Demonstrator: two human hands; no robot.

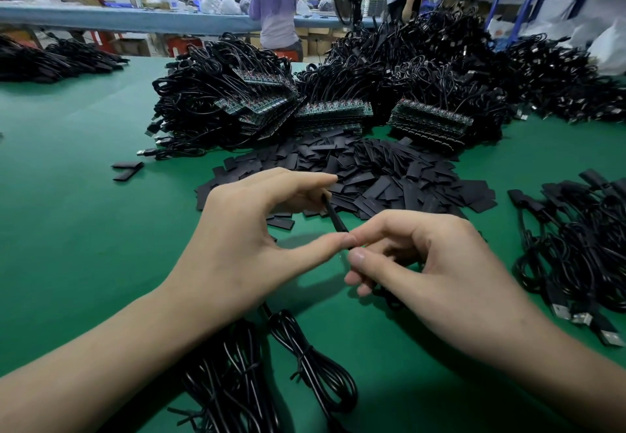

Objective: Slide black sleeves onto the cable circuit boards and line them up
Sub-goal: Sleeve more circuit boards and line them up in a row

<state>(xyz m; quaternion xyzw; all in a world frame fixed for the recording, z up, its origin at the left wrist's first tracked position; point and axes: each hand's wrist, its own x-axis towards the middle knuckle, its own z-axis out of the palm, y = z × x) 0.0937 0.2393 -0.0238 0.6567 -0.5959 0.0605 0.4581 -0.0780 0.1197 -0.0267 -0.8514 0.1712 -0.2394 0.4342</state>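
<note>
Black sleeve [333,213] pinched between left hand [257,229] and right hand [430,263].

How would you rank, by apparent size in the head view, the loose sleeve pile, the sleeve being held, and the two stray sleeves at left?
Largest to smallest:
1. The loose sleeve pile, spread wide over the green table.
2. and 3. The held sleeve, pinched between the left hand and right hand, and the two stray sleeves look alike; the held one is nearer, so I will not rank them.
</note>
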